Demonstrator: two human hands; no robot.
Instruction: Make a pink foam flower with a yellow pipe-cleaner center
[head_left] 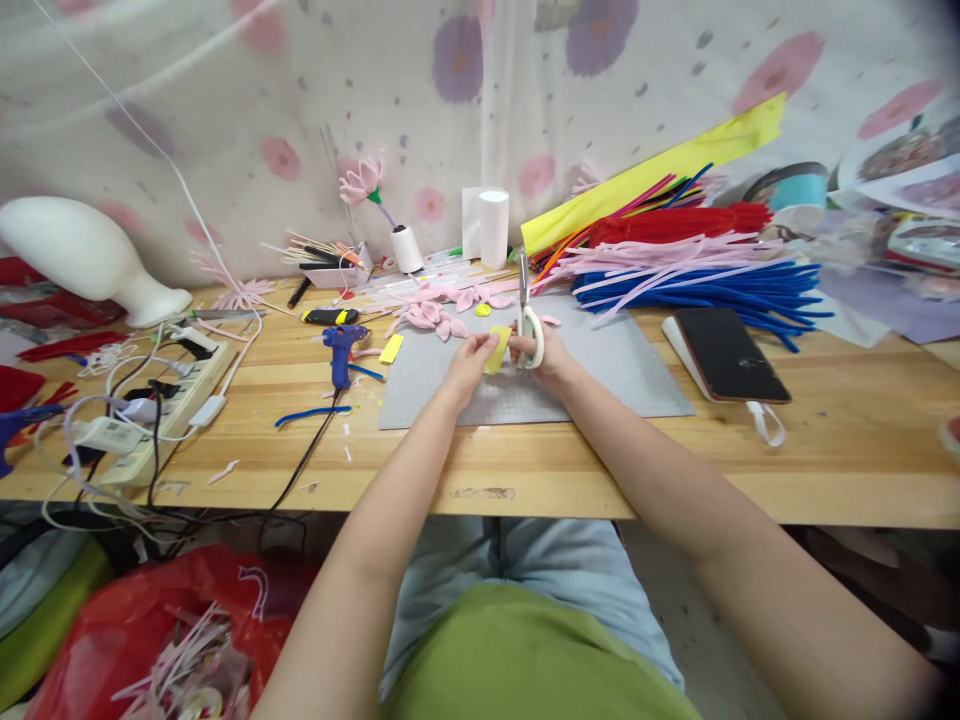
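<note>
The wooden table (840,470) carries a grey mat (630,385), probably laid there to shield the wood. Behind the mat's right part, pipe cleaners (697,290) lie bunched by colour, seemingly for easy picking. Over the mat, the right hand (553,360) grasps scissors (533,340) by the white handle, blades pointing away from the body, perhaps to spare the other fingers. Beside it over the mat, the left hand (470,367) pinches a small yellow piece (496,352), apparently steadying it; whether the right fingertips touch it too, one cannot tell. Wood along the mat's near edge gives the forearms room; pink petals (431,316) crowd its back left corner, narrowing movement there.
</note>
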